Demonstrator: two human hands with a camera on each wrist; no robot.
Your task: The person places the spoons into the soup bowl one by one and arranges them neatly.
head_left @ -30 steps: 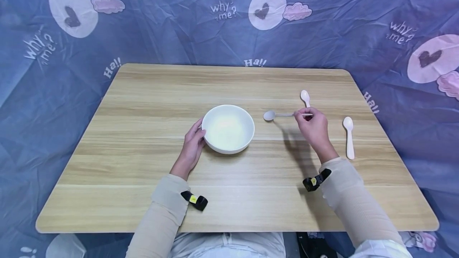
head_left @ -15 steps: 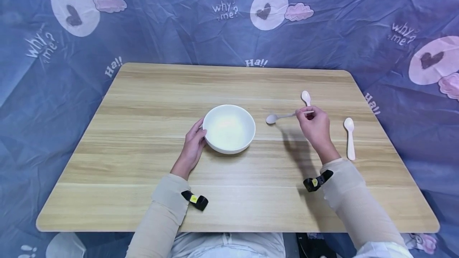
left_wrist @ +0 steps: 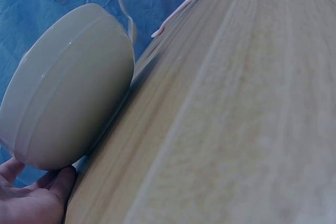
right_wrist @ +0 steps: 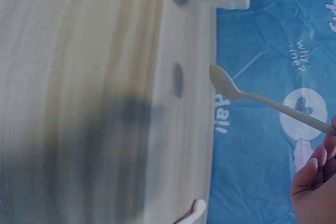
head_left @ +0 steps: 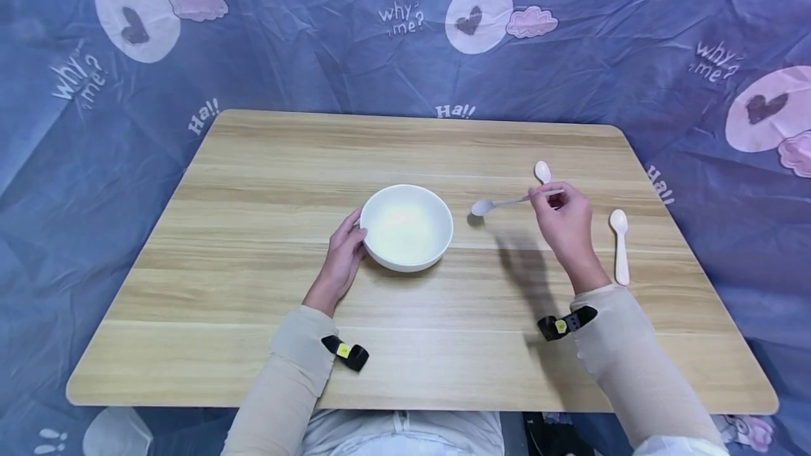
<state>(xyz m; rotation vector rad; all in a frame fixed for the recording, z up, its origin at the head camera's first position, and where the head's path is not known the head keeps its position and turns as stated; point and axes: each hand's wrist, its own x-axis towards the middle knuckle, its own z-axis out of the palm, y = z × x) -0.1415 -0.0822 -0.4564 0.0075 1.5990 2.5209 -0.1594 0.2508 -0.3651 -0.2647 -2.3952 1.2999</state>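
Note:
A white bowl [head_left: 407, 228] stands on the table, and my left hand [head_left: 342, 253] holds its left side, thumb on the near side and fingers along the outer wall. In the left wrist view the fingers [left_wrist: 63, 182] touch the lower wall of the bowl [left_wrist: 73, 87]. My right hand [head_left: 564, 220] pinches a white spoon [head_left: 483, 207] by its handle, right of the bowl. The spoon's head points left, above the tabletop and apart from its shadow. In the right wrist view this spoon [right_wrist: 223, 82] reaches out from the fingertips.
Behind my right hand lies another white spoon [head_left: 542, 172], its handle partly hidden. A further white spoon [head_left: 619, 245] lies to the right. The wooden table [head_left: 253, 181] has a patterned blue cloth [head_left: 317, 55] beyond its far edge.
My right hand has moved slightly right and up with the spoon, whose head now stands farther from its shadow. My left hand and the bowl keep their places.

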